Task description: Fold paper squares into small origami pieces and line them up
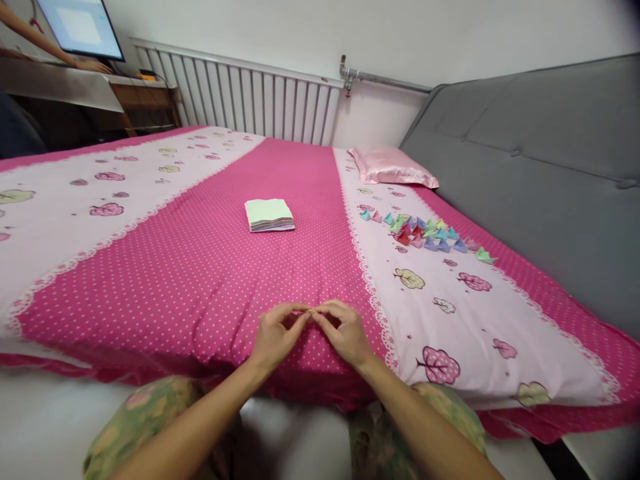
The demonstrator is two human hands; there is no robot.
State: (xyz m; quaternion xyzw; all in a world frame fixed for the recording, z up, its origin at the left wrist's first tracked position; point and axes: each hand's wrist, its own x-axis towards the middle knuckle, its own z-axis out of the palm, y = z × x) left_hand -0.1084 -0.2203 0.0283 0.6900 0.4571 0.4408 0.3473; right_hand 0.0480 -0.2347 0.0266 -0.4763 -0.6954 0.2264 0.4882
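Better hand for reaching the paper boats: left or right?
Right hand, probably: the paper boats lie on its side, and the left hand is farther off. Neither looks free; both seem to pinch a small yellowish thing.

Left hand (276, 333) and right hand (347, 330) meet above the pink bedspread (215, 273), pinching a small piece (312, 311), mostly hidden. Paper stack (270, 212) lies beyond; folded papers (431, 244) cluster rightward.

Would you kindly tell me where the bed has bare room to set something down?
Free: the dotted pink strip between the paper stack and the left hand, and the printed strip left of that stack. Crowded: the other printed strip near the headboard, where folded paper pieces cluster.
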